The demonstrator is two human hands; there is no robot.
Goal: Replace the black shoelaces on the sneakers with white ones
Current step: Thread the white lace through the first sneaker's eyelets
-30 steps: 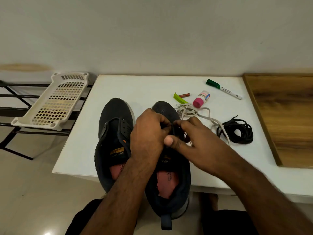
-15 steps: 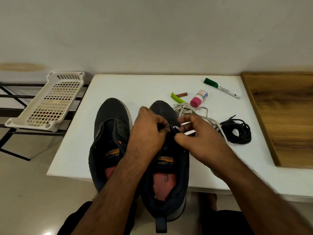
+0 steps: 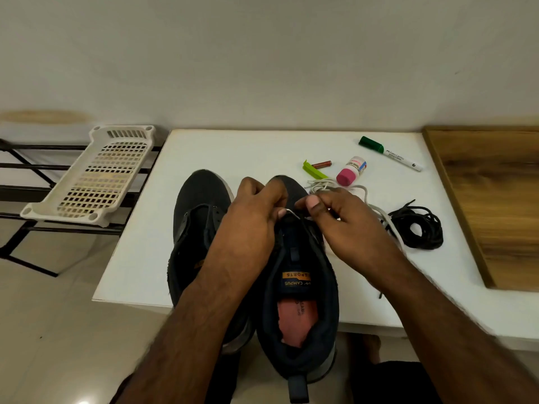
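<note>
Two dark sneakers stand side by side on the white table (image 3: 221, 150), heels over its near edge. The left sneaker (image 3: 194, 217) has no lace. Over the eyelets of the right sneaker (image 3: 300, 287), my left hand (image 3: 253, 225) and my right hand (image 3: 347, 225) each pinch a white shoelace (image 3: 358, 189), a short stretch of it taut between my fingertips. The rest of the white lace lies loose behind my right hand. A coil of black shoelaces (image 3: 417, 225) lies on the table to the right.
A green-capped marker (image 3: 389, 153), a pink-capped small bottle (image 3: 351, 172), a green clip (image 3: 313, 170) and a small battery (image 3: 320, 163) lie at the back of the table. A wooden board (image 3: 495, 199) adjoins on the right. A white plastic rack (image 3: 96, 176) sits on black rails at left.
My hands have shifted toward the toe of the right sneaker, and a stretch of white lace now shows between my fingertips. The camera has moved a little.
</note>
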